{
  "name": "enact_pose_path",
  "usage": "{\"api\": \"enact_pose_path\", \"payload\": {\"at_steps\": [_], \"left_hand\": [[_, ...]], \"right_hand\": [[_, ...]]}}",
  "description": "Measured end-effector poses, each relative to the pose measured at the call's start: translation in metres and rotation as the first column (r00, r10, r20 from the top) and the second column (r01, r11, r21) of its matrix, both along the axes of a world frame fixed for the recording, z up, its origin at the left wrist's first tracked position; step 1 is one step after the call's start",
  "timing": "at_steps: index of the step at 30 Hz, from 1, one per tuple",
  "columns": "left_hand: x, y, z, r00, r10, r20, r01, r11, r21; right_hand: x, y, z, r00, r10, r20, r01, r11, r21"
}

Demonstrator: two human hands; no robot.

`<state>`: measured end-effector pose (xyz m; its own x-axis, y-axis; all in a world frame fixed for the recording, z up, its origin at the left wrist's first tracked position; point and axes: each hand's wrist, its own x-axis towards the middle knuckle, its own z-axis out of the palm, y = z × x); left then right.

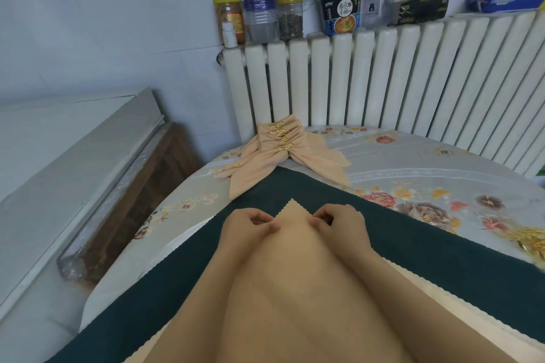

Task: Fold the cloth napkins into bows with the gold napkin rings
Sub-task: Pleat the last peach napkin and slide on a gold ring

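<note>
A peach cloth napkin [295, 289] with a scalloped edge lies on a dark green cloth [442, 256], its far corner pointing away from me. My left hand [250, 227] pinches the napkin's left edge just below that corner. My right hand [339, 224] pinches the right edge opposite. At the far end of the table, several finished peach bows [283, 153] with gold napkin rings lie stacked in a row. A pile of loose gold napkin rings [530, 242] sits at the right edge of the table.
The table carries a floral cover [413, 162]. A white radiator [383, 79] stands right behind it, with jars, bottles and a noodle cup [342, 12] on top. A wooden cabinet [141, 186] stands to the left, below table height.
</note>
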<state>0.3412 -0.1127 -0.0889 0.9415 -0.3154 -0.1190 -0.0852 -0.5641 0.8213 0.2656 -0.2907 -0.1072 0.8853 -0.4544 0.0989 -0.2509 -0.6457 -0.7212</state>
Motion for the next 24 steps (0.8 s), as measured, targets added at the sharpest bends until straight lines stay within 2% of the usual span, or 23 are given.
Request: {"api": "enact_pose_path", "payload": {"at_steps": [5, 10, 16, 19, 24], "left_hand": [[0.000, 0.002, -0.008, 0.997, -0.028, 0.068, 0.030, 0.999, -0.032], [0.002, 0.005, -0.009, 0.989, -0.111, 0.097, 0.115, 0.992, -0.046], [0.005, 0.002, -0.014, 0.955, -0.227, 0.191, 0.246, 0.966, -0.080], [0.007, 0.002, -0.014, 0.928, -0.292, 0.230, 0.298, 0.954, 0.009], [0.005, -0.004, -0.016, 0.898, -0.310, 0.312, 0.282, 0.950, 0.131]], "right_hand": [[0.004, -0.006, -0.003, 1.000, 0.013, 0.021, -0.013, 1.000, 0.010], [0.004, -0.012, 0.000, 0.996, 0.093, 0.018, -0.093, 0.996, -0.003], [0.007, -0.016, 0.001, 0.970, 0.229, 0.082, -0.228, 0.973, -0.023], [0.005, -0.018, 0.000, 0.963, 0.266, 0.046, -0.264, 0.963, -0.047], [0.006, -0.016, 0.002, 0.962, 0.272, 0.005, -0.270, 0.955, -0.120]]}}
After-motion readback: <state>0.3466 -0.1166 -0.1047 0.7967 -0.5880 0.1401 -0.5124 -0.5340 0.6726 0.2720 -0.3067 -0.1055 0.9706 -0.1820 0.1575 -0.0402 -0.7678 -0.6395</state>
